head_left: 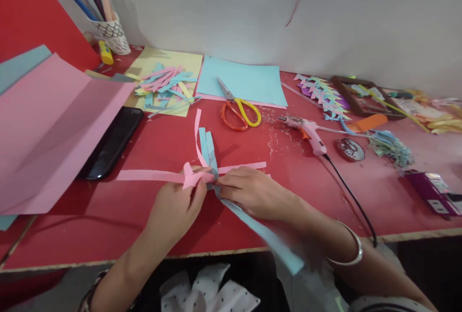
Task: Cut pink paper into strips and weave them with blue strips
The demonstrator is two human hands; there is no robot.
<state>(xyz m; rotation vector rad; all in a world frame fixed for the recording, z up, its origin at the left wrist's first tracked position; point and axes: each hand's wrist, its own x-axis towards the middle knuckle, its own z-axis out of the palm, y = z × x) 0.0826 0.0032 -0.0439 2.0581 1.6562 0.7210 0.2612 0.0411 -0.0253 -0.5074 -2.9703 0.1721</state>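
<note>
Pink and light blue paper strips cross one another over the red table, low in the middle of the head view. My left hand (178, 204) pinches the crossing from the left, with a pink strip (149, 175) sticking out that way and a folded pink end over the thumb. From the other side, the fingers of my right hand (252, 192) close on the blue strip (263, 235), whose long tail hangs past the table edge. Two blue ends (207, 146) point away from me. My fingers hide the crossing itself.
Scissors (240, 110) lie beyond the strips, before blue paper sheets (241, 81). Cut strips (168, 83) are piled on yellow paper. A pink glue gun (305, 131) with a black cord rests right; a phone (115, 143) lies left, partly under pink paper (54, 134).
</note>
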